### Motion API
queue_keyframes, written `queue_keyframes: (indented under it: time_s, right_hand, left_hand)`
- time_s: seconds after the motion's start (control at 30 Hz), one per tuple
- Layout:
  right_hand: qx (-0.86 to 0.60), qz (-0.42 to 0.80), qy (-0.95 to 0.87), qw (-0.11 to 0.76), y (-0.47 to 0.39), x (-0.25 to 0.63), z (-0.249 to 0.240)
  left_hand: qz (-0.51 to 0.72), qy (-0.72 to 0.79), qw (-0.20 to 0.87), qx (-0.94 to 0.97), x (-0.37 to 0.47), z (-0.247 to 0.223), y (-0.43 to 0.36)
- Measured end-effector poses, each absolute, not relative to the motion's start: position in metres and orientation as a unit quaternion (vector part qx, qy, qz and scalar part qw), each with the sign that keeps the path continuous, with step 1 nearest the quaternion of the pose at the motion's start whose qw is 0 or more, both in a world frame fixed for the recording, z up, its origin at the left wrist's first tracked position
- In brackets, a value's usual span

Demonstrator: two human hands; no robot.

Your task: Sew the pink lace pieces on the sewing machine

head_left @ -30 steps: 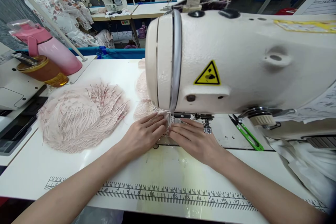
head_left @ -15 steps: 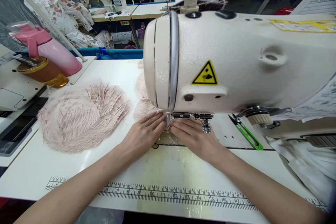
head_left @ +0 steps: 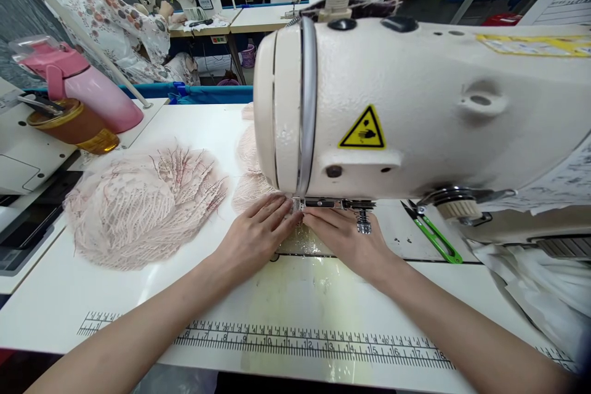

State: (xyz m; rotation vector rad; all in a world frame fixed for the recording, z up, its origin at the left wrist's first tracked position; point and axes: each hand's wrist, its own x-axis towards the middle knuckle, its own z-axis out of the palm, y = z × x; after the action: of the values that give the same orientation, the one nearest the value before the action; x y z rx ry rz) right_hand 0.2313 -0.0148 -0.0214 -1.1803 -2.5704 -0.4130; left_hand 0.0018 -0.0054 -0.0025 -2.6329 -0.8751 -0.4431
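Observation:
My left hand (head_left: 256,231) lies flat at the front of the sewing machine's (head_left: 406,111) needle area, fingers stretched forward and thumb pointing right. My right hand (head_left: 348,240) lies flat on the other side, its fingertips partly hidden behind the machine's metal attachment (head_left: 337,204). Only a sliver of pale lace fabric shows between the fingertips; the machine head and my fingers hide the stitching spot. Beyond my left fingers lies more pale pink lace (head_left: 252,191), partly behind the machine head. A bundle of pink lace pieces (head_left: 138,209) with loose threads rests to the left.
Green thread snips (head_left: 434,234) lie right of my right hand. A pink bottle (head_left: 87,86) and an amber cup (head_left: 74,126) stand at the left. White cloth (head_left: 545,295) hangs at the right. A printed ruler (head_left: 295,338) runs along the front edge. A co-worker (head_left: 120,31) sits beyond.
My left thumb has shifted nearer to my right fingers. The lace strip between my hands shows less than before. The co-worker has moved to the right, with a hand now at the other machine.

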Motion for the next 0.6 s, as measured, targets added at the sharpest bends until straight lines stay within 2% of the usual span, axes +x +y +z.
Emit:
queue_keyframes:
  time_s: [0.13,0.27,0.4,0.6]
  right_hand:
    - [-0.422,-0.128,-0.884,0.158,-0.012,0.237,-0.033]
    - [-0.398,-0.058,-0.897,0.186,-0.005,0.239,-0.041]
    - [-0.445,0.012,-0.867,0.222,-0.002,0.232,-0.033]
    - [-0.495,0.124,-0.811,0.286,-0.002,0.225,-0.019]
  left_hand:
    - [-0.158,-0.312,0.159,-0.923,0.004,-0.002,-0.006]
    - [-0.156,-0.325,0.122,-0.925,0.005,-0.002,-0.006]
    - [-0.151,-0.332,0.105,-0.925,0.004,-0.002,-0.005]
    - [-0.152,-0.333,0.137,-0.920,0.005,-0.003,-0.005]
